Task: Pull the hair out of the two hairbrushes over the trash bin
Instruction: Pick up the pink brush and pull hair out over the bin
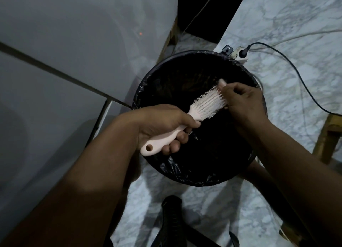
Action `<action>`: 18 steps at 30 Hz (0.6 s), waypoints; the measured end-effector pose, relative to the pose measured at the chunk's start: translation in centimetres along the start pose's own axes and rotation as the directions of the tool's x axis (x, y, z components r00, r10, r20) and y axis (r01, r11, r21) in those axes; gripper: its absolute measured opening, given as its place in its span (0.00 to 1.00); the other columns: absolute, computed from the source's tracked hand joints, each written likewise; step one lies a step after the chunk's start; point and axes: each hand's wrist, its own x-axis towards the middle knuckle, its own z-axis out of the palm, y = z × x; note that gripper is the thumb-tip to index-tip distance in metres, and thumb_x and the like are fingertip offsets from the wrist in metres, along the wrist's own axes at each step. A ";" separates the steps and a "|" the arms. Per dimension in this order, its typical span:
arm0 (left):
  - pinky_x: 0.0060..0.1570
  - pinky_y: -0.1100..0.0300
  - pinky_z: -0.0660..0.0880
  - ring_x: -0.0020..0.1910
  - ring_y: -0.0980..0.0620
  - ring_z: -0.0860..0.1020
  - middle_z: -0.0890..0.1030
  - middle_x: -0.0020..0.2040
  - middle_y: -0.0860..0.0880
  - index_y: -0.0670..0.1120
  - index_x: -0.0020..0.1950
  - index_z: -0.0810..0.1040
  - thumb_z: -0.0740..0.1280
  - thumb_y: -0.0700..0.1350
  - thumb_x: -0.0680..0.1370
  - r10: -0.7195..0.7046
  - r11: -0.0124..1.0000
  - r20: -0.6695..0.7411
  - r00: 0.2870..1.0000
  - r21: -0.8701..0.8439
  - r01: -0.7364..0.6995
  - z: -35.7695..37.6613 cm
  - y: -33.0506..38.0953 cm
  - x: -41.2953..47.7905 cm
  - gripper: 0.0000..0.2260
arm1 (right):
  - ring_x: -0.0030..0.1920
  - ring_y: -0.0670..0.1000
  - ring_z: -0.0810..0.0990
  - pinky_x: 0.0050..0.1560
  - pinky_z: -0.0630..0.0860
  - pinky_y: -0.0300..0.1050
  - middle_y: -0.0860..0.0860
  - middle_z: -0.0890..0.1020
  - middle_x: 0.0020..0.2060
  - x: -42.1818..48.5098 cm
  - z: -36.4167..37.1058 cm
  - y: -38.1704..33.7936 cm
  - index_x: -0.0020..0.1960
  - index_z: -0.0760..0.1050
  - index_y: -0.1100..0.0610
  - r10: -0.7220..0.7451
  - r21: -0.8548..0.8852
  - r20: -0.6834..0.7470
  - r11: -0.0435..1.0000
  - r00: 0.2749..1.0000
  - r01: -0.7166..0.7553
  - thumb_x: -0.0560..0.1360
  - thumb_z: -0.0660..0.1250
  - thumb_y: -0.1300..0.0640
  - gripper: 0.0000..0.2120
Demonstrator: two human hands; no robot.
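Black-lined trash bin looks dark inside, contents unclear. Above it, left hand fingers wrap the pink hairbrush handle; right hand fingers pinch at its bristle tip.

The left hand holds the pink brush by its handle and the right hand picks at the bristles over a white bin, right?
Not quite: the bin is black, lined with a black bag, as the head view shows. The left hand does hold the pink brush by its handle, and the right hand picks at the bristles.
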 end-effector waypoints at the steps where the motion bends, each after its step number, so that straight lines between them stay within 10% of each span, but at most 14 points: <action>1: 0.16 0.69 0.63 0.16 0.55 0.68 0.67 0.28 0.48 0.45 0.39 0.68 0.65 0.45 0.82 0.012 1.000 -0.002 1.000 0.022 -0.012 0.0 0.0 0.0 0.13 | 0.28 0.46 0.76 0.34 0.74 0.38 0.52 0.80 0.29 0.1 0.1 -0.2 0.36 0.78 0.59 0.091 0.043 -0.075 0.995 0.993 -0.088 0.78 0.70 0.53 0.14; 6: 0.16 0.69 0.62 0.16 0.55 0.67 0.67 0.27 0.49 0.46 0.40 0.68 0.64 0.45 0.83 0.006 1.000 -0.082 0.997 0.025 -0.004 0.2 -0.2 0.3 0.13 | 0.29 0.51 0.80 0.33 0.81 0.50 0.52 0.79 0.27 0.2 0.0 -0.9 0.34 0.70 0.58 0.406 0.210 -0.093 0.900 0.909 -0.381 0.82 0.60 0.47 0.21; 10: 0.15 0.69 0.61 0.15 0.55 0.66 0.66 0.27 0.49 0.45 0.48 0.68 0.62 0.44 0.84 0.020 0.999 -0.222 0.975 -0.034 -0.028 -0.2 -0.3 0.6 0.06 | 0.51 0.54 0.80 0.41 0.77 0.47 0.55 0.81 0.50 -0.2 0.8 -0.4 0.54 0.76 0.58 0.296 0.004 0.090 0.955 0.951 -0.298 0.79 0.67 0.50 0.11; 13: 0.16 0.69 0.61 0.15 0.56 0.66 0.66 0.26 0.50 0.46 0.48 0.68 0.62 0.44 0.84 0.024 0.998 -0.226 0.974 -0.057 -0.038 -0.2 -0.2 0.7 0.06 | 0.64 0.45 0.76 0.57 0.76 0.46 0.46 0.74 0.69 -0.7 1.1 -0.4 0.75 0.66 0.51 0.194 -0.045 0.332 0.981 0.923 -0.190 0.71 0.76 0.46 0.36; 18: 0.16 0.69 0.60 0.17 0.56 0.65 0.66 0.27 0.50 0.46 0.47 0.70 0.61 0.42 0.84 0.015 0.998 -0.143 0.990 -0.063 -0.024 0.1 -0.2 0.6 0.06 | 0.59 0.47 0.81 0.57 0.80 0.40 0.50 0.81 0.61 -1.6 1.5 -0.3 0.70 0.72 0.54 0.040 -0.136 0.314 0.991 0.949 0.004 0.60 0.83 0.52 0.41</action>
